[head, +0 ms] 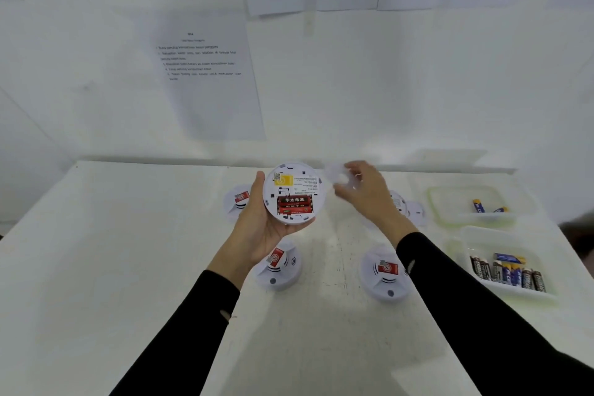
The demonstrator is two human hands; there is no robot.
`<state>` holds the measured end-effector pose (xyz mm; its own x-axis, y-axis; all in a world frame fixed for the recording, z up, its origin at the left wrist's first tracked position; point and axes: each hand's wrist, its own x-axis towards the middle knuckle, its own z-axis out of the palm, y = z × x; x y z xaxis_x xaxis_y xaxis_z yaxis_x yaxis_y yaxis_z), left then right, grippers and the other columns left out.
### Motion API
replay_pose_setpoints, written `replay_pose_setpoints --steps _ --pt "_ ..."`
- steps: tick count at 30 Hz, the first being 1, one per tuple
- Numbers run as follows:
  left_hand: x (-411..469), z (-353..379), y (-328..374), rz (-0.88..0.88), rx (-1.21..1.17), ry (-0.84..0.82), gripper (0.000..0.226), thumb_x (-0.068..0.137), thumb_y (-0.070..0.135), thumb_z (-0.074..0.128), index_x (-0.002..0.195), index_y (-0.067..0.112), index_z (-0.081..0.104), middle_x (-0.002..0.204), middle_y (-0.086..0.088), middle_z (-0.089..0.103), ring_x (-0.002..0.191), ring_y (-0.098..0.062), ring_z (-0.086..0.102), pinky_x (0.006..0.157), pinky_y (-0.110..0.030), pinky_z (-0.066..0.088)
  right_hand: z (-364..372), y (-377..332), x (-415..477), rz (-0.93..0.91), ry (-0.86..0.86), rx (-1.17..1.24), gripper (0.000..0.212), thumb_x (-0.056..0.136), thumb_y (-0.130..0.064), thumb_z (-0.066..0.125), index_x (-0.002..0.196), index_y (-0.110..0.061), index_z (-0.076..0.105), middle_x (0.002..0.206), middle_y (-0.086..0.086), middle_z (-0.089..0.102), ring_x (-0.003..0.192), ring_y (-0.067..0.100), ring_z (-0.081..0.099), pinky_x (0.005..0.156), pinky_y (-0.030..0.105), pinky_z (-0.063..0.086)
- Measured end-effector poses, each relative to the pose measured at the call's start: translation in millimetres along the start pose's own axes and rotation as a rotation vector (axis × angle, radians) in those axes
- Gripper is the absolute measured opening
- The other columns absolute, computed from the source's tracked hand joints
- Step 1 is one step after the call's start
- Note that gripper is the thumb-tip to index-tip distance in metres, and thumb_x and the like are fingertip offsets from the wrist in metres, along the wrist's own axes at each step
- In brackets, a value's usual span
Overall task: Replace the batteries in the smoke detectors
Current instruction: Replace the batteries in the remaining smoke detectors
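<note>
Your left hand (pixel 260 228) cups the smoke detector (pixel 291 183), back up; its 2 red batteries (pixel 294 204) lie crosswise. Your right hand (pixel 366 193), just right of the detector, grips a blurred white cover (pixel 336 172); the batteries lie to its left.

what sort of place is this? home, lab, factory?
Most likely a staged test or training bench, not a home: printed instruction sheets taped to the white wall, several identical smoke detectors laid out on a white table, and plastic tubs of AA batteries at the right.
</note>
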<state>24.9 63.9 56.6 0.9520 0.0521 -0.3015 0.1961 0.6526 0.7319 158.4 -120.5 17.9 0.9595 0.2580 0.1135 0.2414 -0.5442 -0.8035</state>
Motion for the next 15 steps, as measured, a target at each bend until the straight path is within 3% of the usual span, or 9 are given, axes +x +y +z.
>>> replay_pose_setpoints --steps 2,4,9,15 --pt "2.5 2.6 -3.0 0.018 -0.01 0.001 0.056 0.103 0.053 0.026 0.13 0.017 0.059 0.125 -0.015 0.068 0.11 -0.034 0.068 0.083 -0.047 0.06 -14.3 -25.8 -20.5 -0.016 0.203 0.203 0.045 0.078 -0.031 0.077 0.116 -0.022 0.056 0.114 -0.001 0.06 0.1 0.014 0.057 0.075 0.011 0.044" --pt "5.6 7.9 -8.2 0.051 -0.029 0.002 0.054 0.104 0.05 0.026 0.129 0.016 0.059 0.126 -0.016 0.068 0.112 -0.033 0.067 0.088 -0.049 0.058 -22.1 -50.0 -46.6 -0.09 0.297 0.285 0.041 0.078 -0.031 0.078 0.113 -0.024 0.057 0.111 -0.004 0.061 0.097 0.011 0.058 0.07 0.006 0.043" --pt "7.2 26.0 -18.2 0.109 0.048 0.005 0.052 0.106 0.042 0.028 0.132 0.009 0.059 0.125 -0.018 0.068 0.112 -0.031 0.067 0.095 -0.047 0.056 -2.8 -75.8 -92.9 -0.24 0.276 0.155 0.052 0.072 -0.034 0.08 0.117 -0.029 0.055 0.108 -0.021 0.055 0.104 0.008 0.052 0.088 0.024 0.042" --pt "5.9 37.8 -23.8 0.117 0.051 -0.011 0.058 0.106 0.044 0.023 0.138 0.007 0.054 0.128 -0.018 0.066 0.117 -0.03 0.065 0.093 -0.042 0.056 13.7 -67.4 -92.0 -0.292 0.424 -0.043 0.054 0.069 -0.051 0.069 0.115 -0.026 0.057 0.105 -0.009 0.06 0.101 0.015 0.053 0.089 0.033 0.037"
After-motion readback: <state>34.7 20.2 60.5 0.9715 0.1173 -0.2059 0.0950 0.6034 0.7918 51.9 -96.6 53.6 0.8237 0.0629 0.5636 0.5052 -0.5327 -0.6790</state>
